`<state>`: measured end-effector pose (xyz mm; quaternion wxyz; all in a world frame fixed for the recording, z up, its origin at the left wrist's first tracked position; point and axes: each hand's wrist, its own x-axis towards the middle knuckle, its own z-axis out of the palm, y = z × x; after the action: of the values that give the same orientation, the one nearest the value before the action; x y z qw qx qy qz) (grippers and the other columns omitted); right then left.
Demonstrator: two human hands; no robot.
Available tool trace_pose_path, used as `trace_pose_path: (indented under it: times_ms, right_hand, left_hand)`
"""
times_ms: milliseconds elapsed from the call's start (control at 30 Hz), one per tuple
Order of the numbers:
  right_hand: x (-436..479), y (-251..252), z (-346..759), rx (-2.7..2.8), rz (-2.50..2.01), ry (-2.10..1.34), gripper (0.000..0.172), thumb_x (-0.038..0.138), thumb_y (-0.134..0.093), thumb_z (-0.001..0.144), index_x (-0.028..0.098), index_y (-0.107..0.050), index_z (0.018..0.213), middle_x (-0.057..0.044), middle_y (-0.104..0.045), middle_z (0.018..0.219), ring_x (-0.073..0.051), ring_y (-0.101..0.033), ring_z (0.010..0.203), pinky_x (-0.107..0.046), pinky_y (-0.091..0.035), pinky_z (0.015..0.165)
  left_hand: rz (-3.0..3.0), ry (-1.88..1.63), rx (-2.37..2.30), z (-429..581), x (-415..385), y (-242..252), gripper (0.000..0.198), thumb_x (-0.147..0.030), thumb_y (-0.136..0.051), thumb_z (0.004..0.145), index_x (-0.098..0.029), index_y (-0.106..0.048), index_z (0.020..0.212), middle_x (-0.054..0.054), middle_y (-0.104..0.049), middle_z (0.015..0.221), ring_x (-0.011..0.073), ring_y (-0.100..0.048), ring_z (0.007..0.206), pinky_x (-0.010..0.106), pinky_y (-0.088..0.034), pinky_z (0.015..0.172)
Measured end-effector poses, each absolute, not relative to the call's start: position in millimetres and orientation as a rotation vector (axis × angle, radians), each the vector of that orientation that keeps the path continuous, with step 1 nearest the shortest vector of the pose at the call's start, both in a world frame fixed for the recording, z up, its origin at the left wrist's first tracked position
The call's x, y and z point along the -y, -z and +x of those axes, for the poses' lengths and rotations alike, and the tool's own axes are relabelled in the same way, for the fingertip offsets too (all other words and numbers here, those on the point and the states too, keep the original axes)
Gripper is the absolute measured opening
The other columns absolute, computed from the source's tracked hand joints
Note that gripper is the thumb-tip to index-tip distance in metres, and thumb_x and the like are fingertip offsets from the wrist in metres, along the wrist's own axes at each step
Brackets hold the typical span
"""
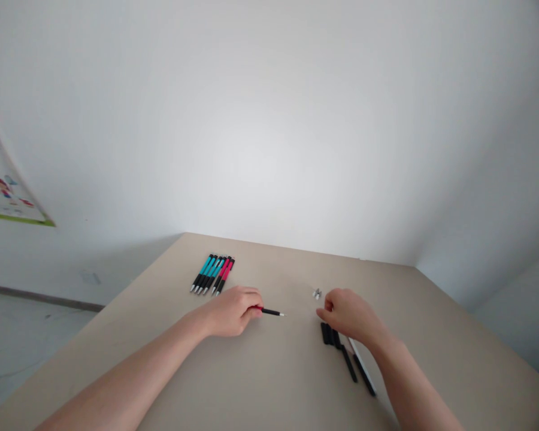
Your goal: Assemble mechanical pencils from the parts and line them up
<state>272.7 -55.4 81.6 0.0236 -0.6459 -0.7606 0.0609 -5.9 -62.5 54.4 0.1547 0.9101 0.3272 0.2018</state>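
Note:
My left hand (237, 311) is closed round a red pen (270, 312) whose black grip and thin pale tip point right, just above the table. Its rear end is hidden in my fingers. Over to the right, my right hand (345, 310) is pinched with the fingers curled; anything in it is too small or hidden to name. Just left of those fingertips lie several small silver pen tips (317, 294). Under and below my right hand are black pen grips (349, 363) and other slim parts, including a white and black one (363, 371), partly covered by the hand and wrist.
A row of turquoise and red pens (209, 274) with black grips lies at the back left of the beige table (260, 383). A white wall (269, 131) rises behind the table's far edge. A poster (6, 179) hangs at the left.

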Motion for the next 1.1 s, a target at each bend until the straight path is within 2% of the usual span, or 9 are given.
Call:
trace_pose_path:
  times_ms: [333, 800, 900, 1100]
  right_hand:
    - [64, -80, 264, 2.432, -2.019, -0.247, 0.015, 0.024, -0.059, 0.067, 0.016, -0.069, 0.060, -0.012, -0.070, 0.068, -0.024, -0.065, 0.064, -0.027, -0.034, 0.050]
    - [66, -74, 259, 2.474, -1.924, -0.291, 0.016, 0.023, -0.058, 0.067, 0.016, -0.066, 0.054, -0.009, -0.066, 0.060, -0.017, -0.058, 0.053, -0.024, -0.030, 0.046]
    - [67, -75, 253, 2.466, -1.808, -0.332, 0.019, 0.020, -0.056, 0.069, 0.016, -0.063, 0.052, -0.007, -0.063, 0.056, -0.015, -0.055, 0.052, -0.024, -0.030, 0.047]
    - [72, -84, 240, 2.330, -1.394, -0.436, 0.025, 0.027, -0.048, 0.083, 0.018, -0.064, 0.065, 0.000, -0.064, 0.060, -0.011, -0.053, 0.055, -0.021, -0.032, 0.052]
  left_hand:
    - [2.638, -0.558, -0.924, -5, 62, -55, 0.017, -0.015, -0.045, 0.089, -0.016, -0.060, 0.081, 0.003, -0.060, 0.079, 0.0152, -0.055, 0.076, 0.024, -0.041, 0.071]
    - [2.643, -0.549, -0.930, -5, 63, -57, 0.017, -0.015, -0.046, 0.088, -0.017, -0.060, 0.081, 0.002, -0.060, 0.078, 0.0151, -0.056, 0.075, 0.024, -0.041, 0.069]
    - [2.637, -0.547, -0.940, -5, 64, -58, 0.016, -0.015, -0.046, 0.088, -0.017, -0.060, 0.080, 0.002, -0.060, 0.078, 0.0152, -0.056, 0.074, 0.024, -0.041, 0.069]
    - [2.631, -0.592, -1.038, -6, 63, -59, 0.015, -0.015, -0.046, 0.088, -0.016, -0.059, 0.081, 0.003, -0.060, 0.080, 0.0156, -0.056, 0.073, 0.024, -0.041, 0.069]
